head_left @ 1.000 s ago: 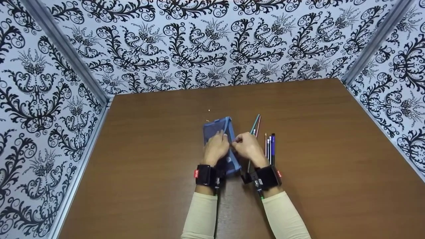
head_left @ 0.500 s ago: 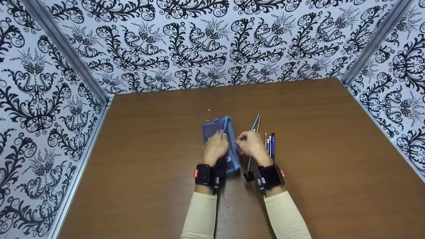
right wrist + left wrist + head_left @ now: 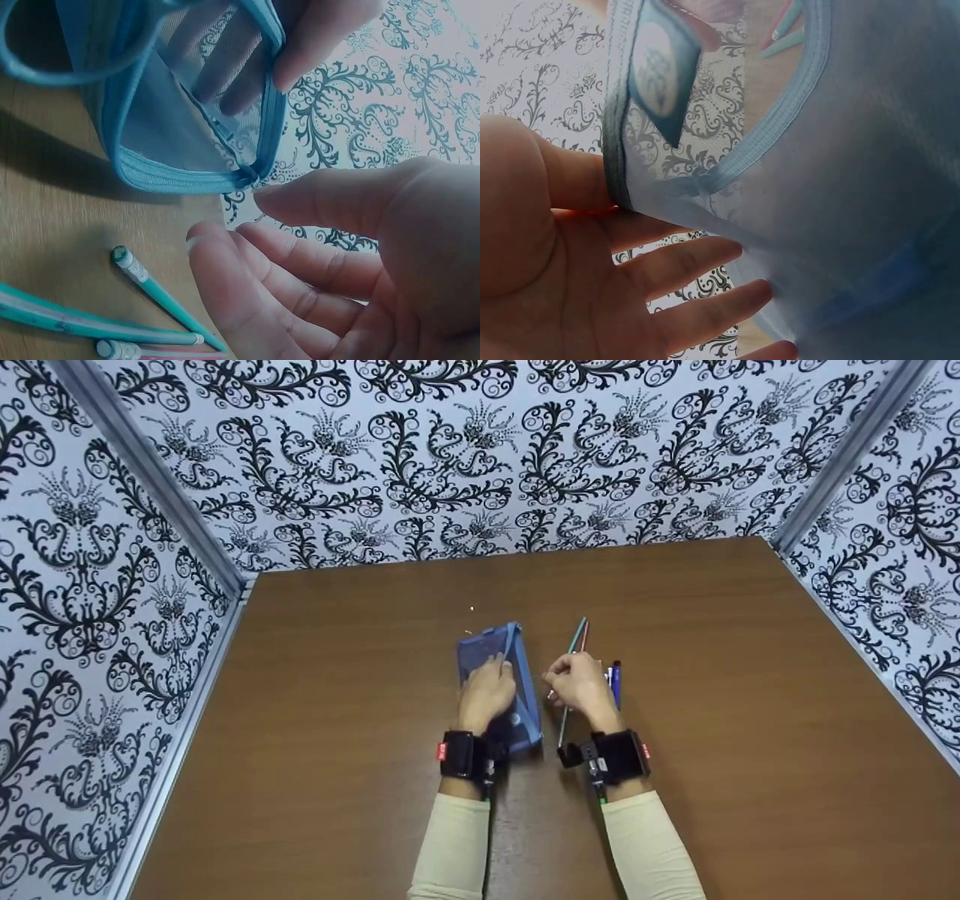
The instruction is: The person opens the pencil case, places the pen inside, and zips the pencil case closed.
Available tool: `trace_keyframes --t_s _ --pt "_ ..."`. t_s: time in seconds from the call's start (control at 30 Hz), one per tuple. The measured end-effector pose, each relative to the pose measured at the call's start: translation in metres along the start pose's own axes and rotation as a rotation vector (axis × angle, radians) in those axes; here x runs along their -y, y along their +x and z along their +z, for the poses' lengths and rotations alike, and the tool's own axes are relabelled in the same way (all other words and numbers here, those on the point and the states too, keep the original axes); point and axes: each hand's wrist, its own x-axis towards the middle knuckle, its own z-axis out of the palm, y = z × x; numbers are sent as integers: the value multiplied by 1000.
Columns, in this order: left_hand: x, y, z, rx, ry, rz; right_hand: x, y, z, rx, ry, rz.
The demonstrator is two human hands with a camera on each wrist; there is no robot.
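Note:
A blue mesh pencil case (image 3: 529, 690) with a zip lies in the middle of the table, its mouth gaping in the right wrist view. My left hand (image 3: 489, 690) pinches the case's edge between thumb and forefinger, the other fingers stretched out along the mesh. Just right of the case is my right hand (image 3: 581, 684), fingers loosely bent and nothing between thumb and forefinger (image 3: 221, 281). A teal pencil (image 3: 576, 637) and a red pencil (image 3: 586, 639) lie beneath and beyond it. In the right wrist view a green pencil (image 3: 161, 294) with an eraser end shows below the fingertips.
A blue pen (image 3: 616, 682) and other slim pencils lie right of the right hand, partly covered by it. Two tiny bits, a speck (image 3: 472, 608) and a small yellowish piece (image 3: 468, 632), lie behind the case. Patterned walls (image 3: 480, 457) enclose the wooden table (image 3: 337, 720).
My right hand has drawn away from the case's edge to the right, over the pencils. My left hand stays on the case, which has hardly moved.

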Motion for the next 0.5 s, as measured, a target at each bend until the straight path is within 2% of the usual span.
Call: trace_keyframes --t_s 0.33,0.5 --pt "0 -1 -1 10 12 -14 -7 3 -2 -45 -83 5" --pt "0 0 -1 10 8 -15 -9 4 -3 -45 -82 27"
